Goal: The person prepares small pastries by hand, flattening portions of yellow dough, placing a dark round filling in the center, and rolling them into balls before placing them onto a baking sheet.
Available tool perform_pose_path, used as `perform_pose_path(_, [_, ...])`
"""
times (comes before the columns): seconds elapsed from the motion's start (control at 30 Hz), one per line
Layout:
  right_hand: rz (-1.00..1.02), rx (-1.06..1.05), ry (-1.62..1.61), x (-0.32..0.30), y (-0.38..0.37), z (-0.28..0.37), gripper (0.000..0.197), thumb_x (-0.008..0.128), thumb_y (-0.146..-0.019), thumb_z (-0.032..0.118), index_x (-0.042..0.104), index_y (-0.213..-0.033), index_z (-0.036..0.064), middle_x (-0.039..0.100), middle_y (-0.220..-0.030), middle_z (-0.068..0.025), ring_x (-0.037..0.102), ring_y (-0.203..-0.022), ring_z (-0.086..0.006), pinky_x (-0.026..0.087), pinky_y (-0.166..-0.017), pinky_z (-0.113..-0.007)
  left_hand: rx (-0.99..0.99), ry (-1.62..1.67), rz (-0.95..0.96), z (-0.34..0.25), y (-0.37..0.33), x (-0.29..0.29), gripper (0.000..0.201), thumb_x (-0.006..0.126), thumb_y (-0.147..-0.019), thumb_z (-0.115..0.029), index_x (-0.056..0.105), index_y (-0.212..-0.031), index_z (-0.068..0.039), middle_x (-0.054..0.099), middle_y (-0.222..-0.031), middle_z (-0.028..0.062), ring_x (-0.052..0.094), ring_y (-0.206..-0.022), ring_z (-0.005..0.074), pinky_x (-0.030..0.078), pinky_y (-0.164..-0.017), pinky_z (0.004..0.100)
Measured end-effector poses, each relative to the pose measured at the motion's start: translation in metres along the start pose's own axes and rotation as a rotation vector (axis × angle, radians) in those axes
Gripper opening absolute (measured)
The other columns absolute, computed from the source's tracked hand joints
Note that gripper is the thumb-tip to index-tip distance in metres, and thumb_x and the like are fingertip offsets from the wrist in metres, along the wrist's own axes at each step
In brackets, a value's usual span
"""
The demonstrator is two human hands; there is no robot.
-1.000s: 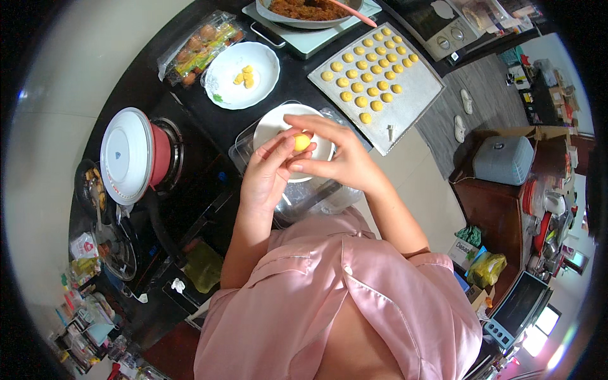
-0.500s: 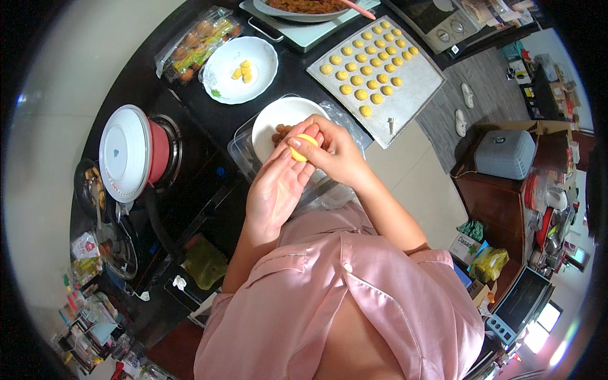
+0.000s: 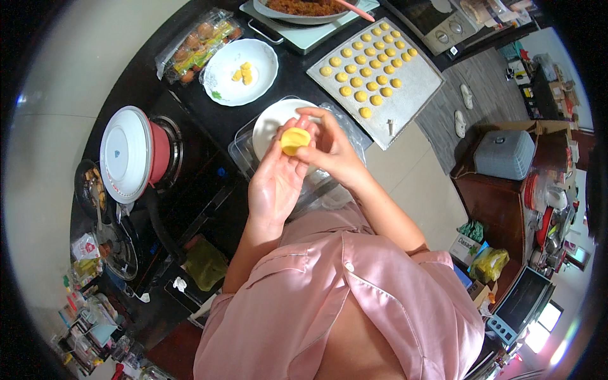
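A flattened yellow dough disc (image 3: 295, 140) lies across the fingers of my left hand (image 3: 278, 180), whose palm faces up with the thumb beside the disc's left edge. Pinching the disc's lower right edge is my right hand (image 3: 335, 155), its fingers curled around the far side. Just beyond and beneath both hands sits a white bowl (image 3: 269, 123) in a clear plastic container (image 3: 240, 149); my hands cover most of the bowl's inside. A white dish (image 3: 231, 57) farther off holds a few yellow dough pieces (image 3: 242, 74).
Rows of small yellow dough balls (image 3: 361, 96) stand on a perforated metal tray (image 3: 415, 95) at the far right, with a small metal piece (image 3: 391, 126). Packed eggs (image 3: 196, 44), a pan of brown filling (image 3: 310, 7) and a lidded red pot (image 3: 158, 151) are around the counter.
The yellow dough, folded or seen edge-on before, now shows as a flat round facing up. My right thumb has moved from its top to its lower edge. The brown balls in the bowl are now hidden.
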State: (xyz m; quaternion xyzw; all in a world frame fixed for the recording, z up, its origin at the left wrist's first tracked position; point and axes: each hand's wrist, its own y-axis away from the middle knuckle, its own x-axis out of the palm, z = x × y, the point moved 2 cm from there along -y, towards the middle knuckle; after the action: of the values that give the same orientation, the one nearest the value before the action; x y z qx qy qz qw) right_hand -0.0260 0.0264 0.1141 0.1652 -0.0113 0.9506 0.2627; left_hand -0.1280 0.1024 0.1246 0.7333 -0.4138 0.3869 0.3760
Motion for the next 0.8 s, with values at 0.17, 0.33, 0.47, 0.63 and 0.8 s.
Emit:
perform_pose_path(0.17, [-0.172,-0.305,0.277,-0.015,-0.005,0.004,0.028,0.074,-0.082,0.014,0.065,-0.106,0.0032,0.061,-0.116,-0.0116,0.056,-0.112,-0.0192,0.044,-0.093,-0.033,-0.059,0.269,0.053,0.0,0.003,0.004,0.065,0.033,-0.101,-0.045,0.023,-0.146,0.001,0.033,-0.148,0.0214,0.032,-0.139,0.0302,0.026,-0.115,0.0436])
perform_pose_path(0.33, [0.208,-0.246,0.51,-0.027,-0.008,0.043,0.023,0.072,-0.082,0.012,0.071,-0.102,0.0014,0.066,-0.113,-0.0135,0.062,-0.104,-0.0198,0.046,-0.091,-0.033,-0.12,-0.107,0.037,-0.008,0.001,-0.018,0.054,0.036,-0.103,-0.039,0.037,-0.139,0.001,0.047,-0.136,0.0197,0.048,-0.127,0.0262,0.039,-0.107,0.0421])
perform_pose_path(0.47, [0.188,-0.209,0.484,-0.015,-0.003,0.044,0.036,0.065,-0.089,0.016,0.062,-0.122,0.0021,0.066,-0.113,-0.0136,0.06,-0.108,-0.021,0.046,-0.093,-0.033,-0.131,-0.32,0.073,-0.012,0.001,-0.012,0.035,0.045,-0.101,-0.018,0.05,-0.13,0.002,0.058,-0.125,0.0171,0.059,-0.115,0.0215,0.05,-0.095,0.035])
perform_pose_path(0.63, [0.037,0.061,0.275,-0.013,0.003,0.018,0.026,0.06,-0.095,0.026,0.064,-0.099,0.0007,0.065,-0.087,-0.0014,0.058,-0.081,-0.0068,0.048,-0.072,-0.024,-0.134,-0.189,-0.046,-0.005,0.004,-0.005,0.039,0.043,-0.102,-0.02,0.045,-0.135,0.0,0.053,-0.133,0.0137,0.053,-0.123,0.0205,0.042,-0.104,0.0381])
perform_pose_path(0.8, [-0.04,0.073,0.408,-0.007,0.004,0.017,0.026,0.066,-0.091,0.026,0.066,-0.098,0.0012,0.066,-0.083,0.0005,0.056,-0.075,-0.0036,0.046,-0.066,-0.021,-0.134,-0.177,-0.056,-0.002,0.011,-0.001,0.042,0.041,-0.102,-0.021,0.041,-0.138,0.0,0.049,-0.137,0.013,0.048,-0.128,0.0208,0.037,-0.109,0.0387])
